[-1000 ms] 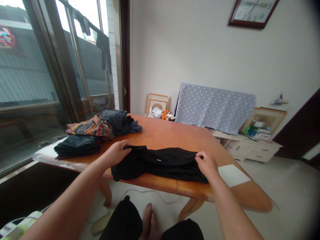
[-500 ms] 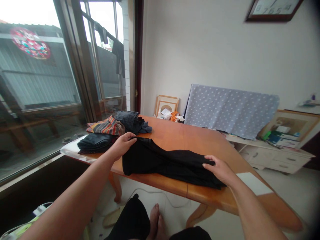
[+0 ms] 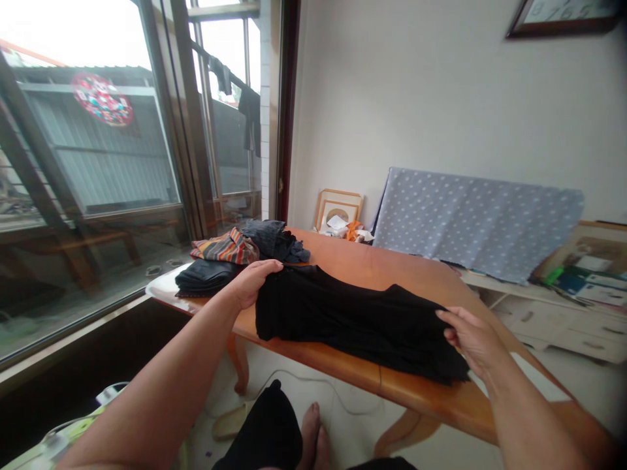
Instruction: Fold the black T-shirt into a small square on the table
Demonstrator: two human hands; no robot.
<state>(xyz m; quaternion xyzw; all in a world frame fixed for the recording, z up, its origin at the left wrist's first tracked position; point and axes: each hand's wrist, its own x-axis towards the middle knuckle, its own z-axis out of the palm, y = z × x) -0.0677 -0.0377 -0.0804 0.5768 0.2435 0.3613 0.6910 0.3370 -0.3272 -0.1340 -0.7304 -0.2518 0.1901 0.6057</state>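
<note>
A black garment lies spread lengthwise along the near edge of the wooden desk, its surface rumpled and its lower border reaching that edge. The left hand grasps the garment's upper left corner, with the thumb laid along the top and the cloth pinched under it. The right hand grips the upper part of the garment's right end between thumb and fingers, and the cloth below it slants down toward the near edge. Both hands are thus closed on the same cloth, one at each end. At the desk's left end, beyond the left forearm, sits a dark folded stack, close to the near left corner. A striped cloth adjoins it on the far side; whether it rests partly on the stack, I cannot tell. Touching the striped cloth, toward the far left corner, is a loose dark blue heap. Toward the right end of the desk, a white sheet lies flat, partly hidden by the right wrist. Past the desk's far edge, a spotted cover drapes over something on a white cabinet. Under the near edge, a slipper lies on the floor beside the person's dark-clothed leg.
</note>
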